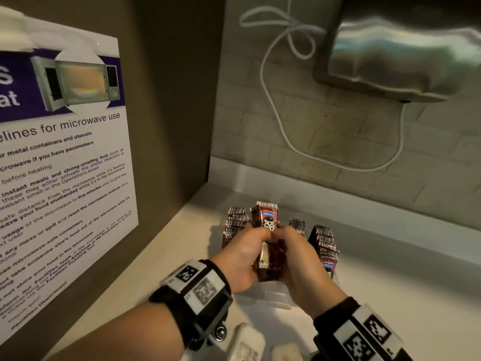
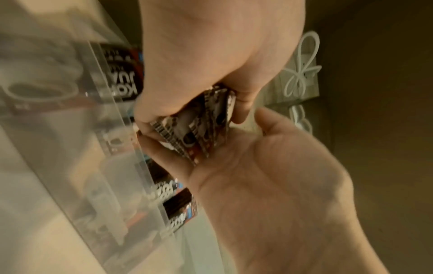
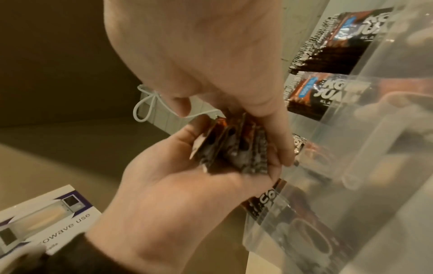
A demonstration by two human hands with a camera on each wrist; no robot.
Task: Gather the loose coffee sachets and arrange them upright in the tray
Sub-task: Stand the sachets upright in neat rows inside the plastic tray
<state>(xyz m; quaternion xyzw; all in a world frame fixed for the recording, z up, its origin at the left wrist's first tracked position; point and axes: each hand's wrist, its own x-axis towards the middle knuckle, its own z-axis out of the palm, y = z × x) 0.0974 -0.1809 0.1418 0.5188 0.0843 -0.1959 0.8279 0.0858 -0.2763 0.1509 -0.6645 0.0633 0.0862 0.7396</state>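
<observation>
Both hands hold one bundle of dark brown coffee sachets (image 1: 268,230) just above a clear plastic tray (image 1: 277,295) on the counter. My left hand (image 1: 240,255) wraps the bundle's left side, thumb on top. My right hand (image 1: 302,256) grips its right side. The left wrist view shows the bundle (image 2: 194,133) edge-on between the left hand (image 2: 211,55) and right hand (image 2: 269,185). In the right wrist view it (image 3: 234,150) sits between the right hand (image 3: 199,55) and left hand (image 3: 175,194). Rows of upright sachets (image 1: 325,243) stand in the tray.
A microwave-use poster (image 1: 65,152) hangs on the brown panel close at the left. Above the tray, a white cable (image 1: 270,100) loops down the tiled wall from a steel appliance (image 1: 403,48). Small white objects (image 1: 247,342) lie at the counter's near edge.
</observation>
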